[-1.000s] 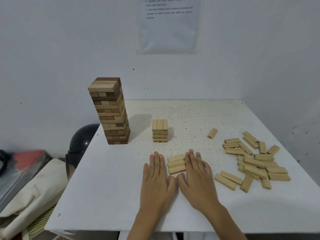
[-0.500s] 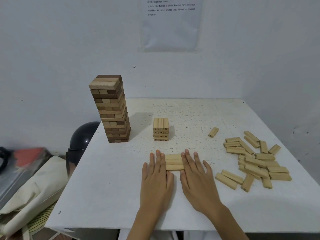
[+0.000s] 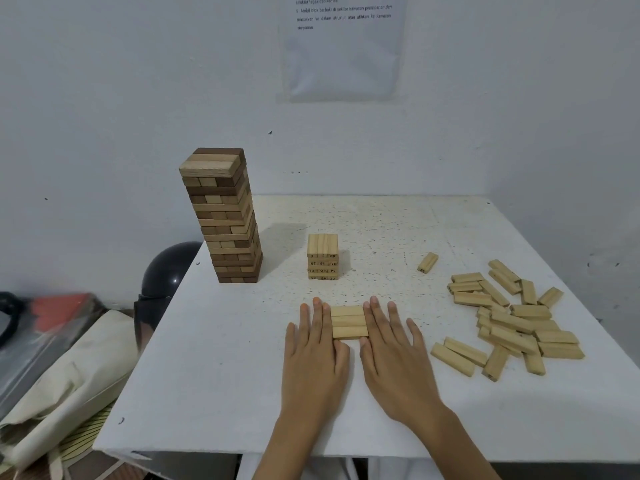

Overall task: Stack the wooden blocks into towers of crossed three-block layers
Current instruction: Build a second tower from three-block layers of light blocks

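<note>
Three light wooden blocks [image 3: 348,322] lie side by side as one flat row on the white table [image 3: 221,375]. My left hand [image 3: 316,355] lies flat with straight fingers against the row's left ends. My right hand [image 3: 393,355] lies flat against its right ends. Behind them stands a short tower [image 3: 322,257] of light numbered blocks, several layers high. A tall tower [image 3: 225,216] of mixed dark and light blocks stands at the back left. A loose pile of light blocks [image 3: 512,320] spreads over the right side.
A single block [image 3: 428,262] lies apart between the short tower and the pile. A dark helmet [image 3: 166,271] and a cream bag [image 3: 65,386] sit off the table's left edge. The wall with a paper sheet [image 3: 341,46] is close behind.
Both hands closed in on the three blocks, squaring a skewed, uneven row into a neat one. The hands now press its two ends.
</note>
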The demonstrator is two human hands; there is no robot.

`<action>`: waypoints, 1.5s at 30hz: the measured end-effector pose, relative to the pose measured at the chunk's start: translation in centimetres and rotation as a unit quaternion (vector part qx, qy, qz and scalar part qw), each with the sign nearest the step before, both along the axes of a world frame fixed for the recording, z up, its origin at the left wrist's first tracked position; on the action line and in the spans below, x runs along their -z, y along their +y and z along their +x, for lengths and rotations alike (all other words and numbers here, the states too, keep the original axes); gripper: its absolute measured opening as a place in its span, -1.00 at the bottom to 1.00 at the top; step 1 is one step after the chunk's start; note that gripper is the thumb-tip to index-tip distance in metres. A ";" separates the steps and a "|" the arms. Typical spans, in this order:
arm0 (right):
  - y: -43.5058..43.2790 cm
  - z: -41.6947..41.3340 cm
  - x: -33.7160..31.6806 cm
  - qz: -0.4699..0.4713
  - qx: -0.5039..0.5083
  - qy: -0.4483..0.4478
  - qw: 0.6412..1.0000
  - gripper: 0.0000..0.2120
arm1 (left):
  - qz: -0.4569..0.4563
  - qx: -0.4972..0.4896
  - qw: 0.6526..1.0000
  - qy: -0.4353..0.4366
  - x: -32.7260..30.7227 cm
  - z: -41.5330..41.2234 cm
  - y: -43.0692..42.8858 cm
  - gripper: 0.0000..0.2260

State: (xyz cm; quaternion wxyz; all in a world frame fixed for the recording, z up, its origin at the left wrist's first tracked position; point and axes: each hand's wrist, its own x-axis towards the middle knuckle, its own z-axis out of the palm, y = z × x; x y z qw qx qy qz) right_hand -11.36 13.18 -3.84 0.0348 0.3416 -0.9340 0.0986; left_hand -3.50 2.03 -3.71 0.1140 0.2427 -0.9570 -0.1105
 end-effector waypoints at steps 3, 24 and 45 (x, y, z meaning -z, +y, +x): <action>0.2 -0.1 0.1 0.008 -0.007 -0.019 1.000 -0.41 | 0.033 -0.001 0.999 0.012 -0.5 0.1 0.2 -0.37; 0.5 -4.4 -3.3 -0.164 -0.216 -0.115 0.956 -0.81 | 0.110 0.158 0.967 0.166 -1.7 -0.5 -3.0 -0.85; 0.3 -3.6 -2.8 -0.278 -0.155 -0.215 0.923 -0.55 | 0.328 0.089 0.914 0.222 -3.2 0.4 -2.6 -0.55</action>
